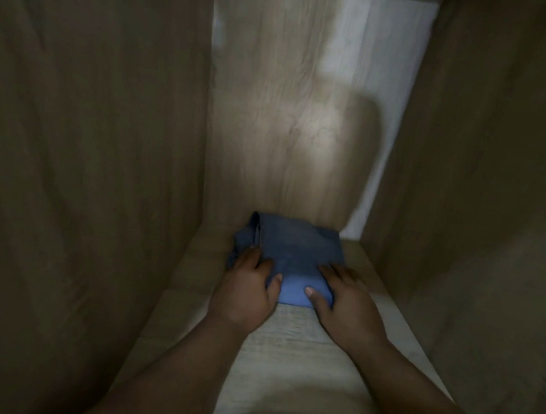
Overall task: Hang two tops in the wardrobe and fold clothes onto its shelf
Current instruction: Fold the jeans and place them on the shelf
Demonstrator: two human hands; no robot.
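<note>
Both arms reach in: the left hand [248, 286] grips the near left edge of the folded blue garment [289, 257], fingers seemingly curled, while the right hand [343, 294] lies flat on its right corner. The garment rests on the wardrobe shelf [289, 355], near the back panel [292, 110].
</note>
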